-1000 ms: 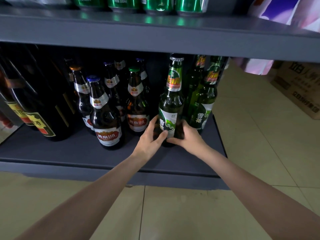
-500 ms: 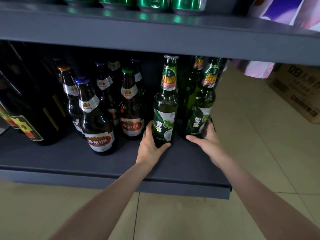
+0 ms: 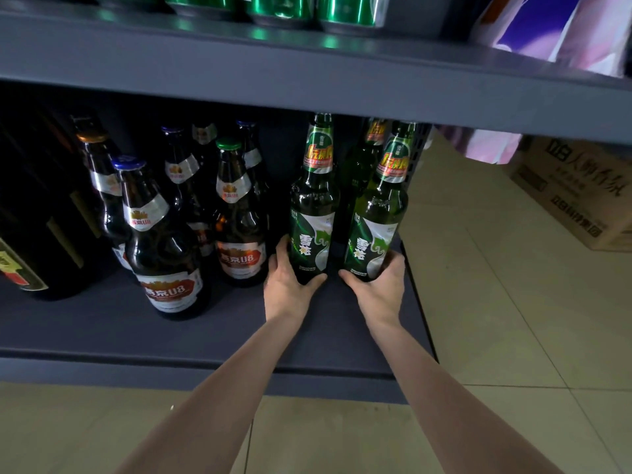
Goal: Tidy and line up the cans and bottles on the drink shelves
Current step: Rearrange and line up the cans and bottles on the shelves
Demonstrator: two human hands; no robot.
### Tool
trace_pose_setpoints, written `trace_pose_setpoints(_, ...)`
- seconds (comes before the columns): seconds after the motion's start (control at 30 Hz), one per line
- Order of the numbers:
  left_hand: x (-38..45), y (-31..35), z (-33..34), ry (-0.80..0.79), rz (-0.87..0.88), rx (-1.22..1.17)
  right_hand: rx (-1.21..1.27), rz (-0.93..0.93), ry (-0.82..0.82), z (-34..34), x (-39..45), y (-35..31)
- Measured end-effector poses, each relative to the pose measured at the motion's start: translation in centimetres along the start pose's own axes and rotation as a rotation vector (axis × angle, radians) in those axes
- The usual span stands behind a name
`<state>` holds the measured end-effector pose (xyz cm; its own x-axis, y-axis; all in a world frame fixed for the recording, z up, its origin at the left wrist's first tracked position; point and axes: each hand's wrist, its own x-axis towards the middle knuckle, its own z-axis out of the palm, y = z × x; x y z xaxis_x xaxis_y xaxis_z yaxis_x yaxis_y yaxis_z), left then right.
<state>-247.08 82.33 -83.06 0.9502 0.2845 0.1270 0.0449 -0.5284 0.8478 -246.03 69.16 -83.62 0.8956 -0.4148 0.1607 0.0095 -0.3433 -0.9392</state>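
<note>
A dark grey lower shelf (image 3: 102, 330) is seen above pale floor tiles (image 3: 513, 302), with a cardboard box (image 3: 578, 193) at the right. Three green bottles are counted at the shelf's right end – the left green bottle (image 3: 313, 213) is gripped at its base by the left hand (image 3: 285, 285), the right green bottle (image 3: 378, 220) by the right hand (image 3: 379, 289), and a third green bottle (image 3: 362, 165) is stood behind. At least six brown bottles (image 3: 160, 241) are grouped to the left – four green cans (image 3: 277, 8) are lined up on the upper shelf (image 3: 307, 66).
</note>
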Motion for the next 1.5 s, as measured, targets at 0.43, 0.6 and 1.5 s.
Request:
trace_pose_setpoints(0.43, 1.0, -0.4, 0.5, -0.001, 0.025, -0.012, -0.065, -0.063, -0.018, 0.4, 0.7, 0.4)
trace_pose_setpoints(0.6, 1.1, -0.6, 0.7, 0.019, 0.040, -0.008, -0.059, -0.055, -0.016, 0.6, 0.8, 0.5)
trace_pose_setpoints(1.5, 1.6, -0.3, 1.1, 0.009, 0.022, -0.035, -0.088, -0.088, -0.063, 0.8, 1.6, 0.4)
